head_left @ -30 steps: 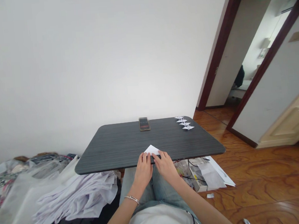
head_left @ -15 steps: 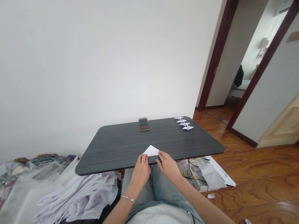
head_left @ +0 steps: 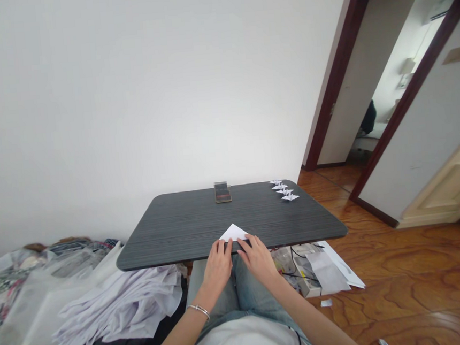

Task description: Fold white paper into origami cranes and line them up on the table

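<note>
A white sheet of paper folded into a triangle (head_left: 233,232) lies near the front edge of the dark table (head_left: 178,222), its point facing the wall. The fingertips of my left hand (head_left: 219,265) rest on the left part of its base fold. My right hand (head_left: 257,258) touches the right part of the same fold. On both hands the fingers are stretched out and somewhat apart, pressing down on the paper. Part of the lower edge is hidden under the fingertips.
Several white folded paper cranes (head_left: 289,197) stand in a row at the table's back right. A phone on a stand (head_left: 222,192) is at the back middle. Piled clothes (head_left: 117,311) lie at left. Cables and a white box (head_left: 307,278) sit beneath the table's right side.
My fingers have moved inward along the fold from the triangle's outer corners, so the two hands are now closer together. The folded paper has stayed nearly in place.
</note>
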`<state>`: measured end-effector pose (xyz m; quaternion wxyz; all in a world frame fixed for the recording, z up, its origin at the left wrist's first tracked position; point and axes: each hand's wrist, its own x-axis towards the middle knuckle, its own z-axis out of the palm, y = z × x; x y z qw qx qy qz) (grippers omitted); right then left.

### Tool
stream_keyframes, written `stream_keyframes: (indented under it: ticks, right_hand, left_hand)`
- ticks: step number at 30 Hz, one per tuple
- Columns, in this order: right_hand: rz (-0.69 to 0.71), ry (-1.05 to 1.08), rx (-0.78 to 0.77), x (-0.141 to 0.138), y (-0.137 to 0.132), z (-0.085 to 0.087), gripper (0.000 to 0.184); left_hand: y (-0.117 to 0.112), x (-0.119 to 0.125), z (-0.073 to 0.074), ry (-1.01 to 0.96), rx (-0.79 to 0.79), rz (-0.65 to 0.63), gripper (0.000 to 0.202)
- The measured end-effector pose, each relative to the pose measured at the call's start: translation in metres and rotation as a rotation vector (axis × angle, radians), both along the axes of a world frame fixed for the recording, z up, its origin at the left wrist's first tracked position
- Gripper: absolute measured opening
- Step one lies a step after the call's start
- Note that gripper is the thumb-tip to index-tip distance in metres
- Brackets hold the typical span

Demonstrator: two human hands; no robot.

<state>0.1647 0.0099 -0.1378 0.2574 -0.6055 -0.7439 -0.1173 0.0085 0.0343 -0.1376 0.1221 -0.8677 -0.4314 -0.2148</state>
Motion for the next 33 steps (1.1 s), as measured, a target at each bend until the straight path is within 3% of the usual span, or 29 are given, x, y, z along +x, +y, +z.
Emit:
stream_keyframes:
  ticks: [17, 25, 33]
  right_hand:
    - [-0.116, -0.106, -0.022, -0.008, -0.01, 0.005, 0.041]
    - [-0.088, -0.12, 0.003, -0.009, -0.009, 0.006, 0.048]
    - [-0.048, -0.059, -0.009, 0.003, -0.01, 0.004, 0.036]
  left_hand:
    - [-0.016, 0.012, 0.005, 0.142, 0.048, 0.204, 0.052]
    - [-0.019, 0.018, 0.01, 0.144, 0.036, 0.205, 0.048]
    - [-0.015, 0.012, 0.01, 0.135, 0.049, 0.183, 0.045]
